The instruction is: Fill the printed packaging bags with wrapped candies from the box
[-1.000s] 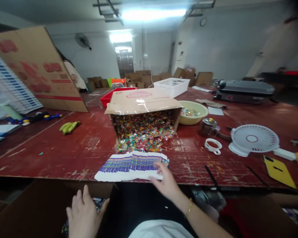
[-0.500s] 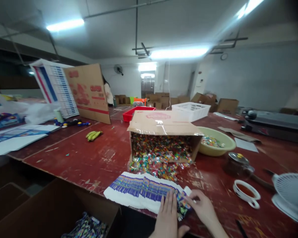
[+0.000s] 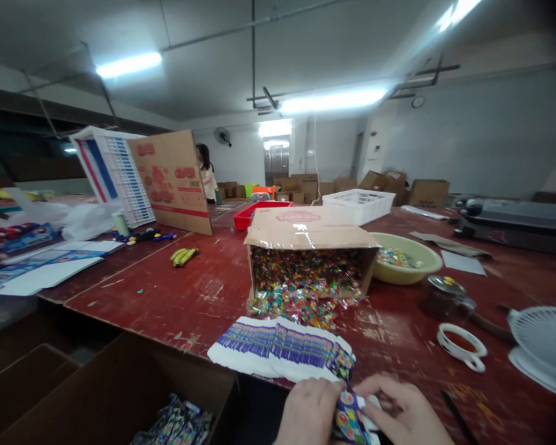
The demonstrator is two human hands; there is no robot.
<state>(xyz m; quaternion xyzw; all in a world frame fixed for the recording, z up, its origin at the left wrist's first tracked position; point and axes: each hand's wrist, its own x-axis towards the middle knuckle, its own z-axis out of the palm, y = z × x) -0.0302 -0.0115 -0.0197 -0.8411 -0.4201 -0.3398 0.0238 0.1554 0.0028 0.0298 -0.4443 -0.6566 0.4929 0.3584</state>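
Note:
My left hand (image 3: pixel 308 413) and my right hand (image 3: pixel 405 413) meet at the bottom edge, both closed on one colourful printed bag (image 3: pixel 349 420) held between them. Just beyond them a fanned stack of purple printed bags (image 3: pixel 278 349) lies at the near edge of the red table (image 3: pixel 167 303). Behind the stack a cardboard box (image 3: pixel 306 232) lies on its side, spilling wrapped candies (image 3: pixel 301 300) onto the table.
An open carton with filled bags (image 3: pixel 178 423) stands below left. A green bowl of candies (image 3: pixel 405 259), a glass jar (image 3: pixel 445 296), a teacup (image 3: pixel 461 346) and a white fan (image 3: pixel 544 346) sit right. A person (image 3: pixel 207 173) stands far back beside an upright cardboard sheet (image 3: pixel 171 179).
My left hand rose from the carton below the table to join my right at the bag stack. Both now hold one bag drawn toward me. The view tilted up.

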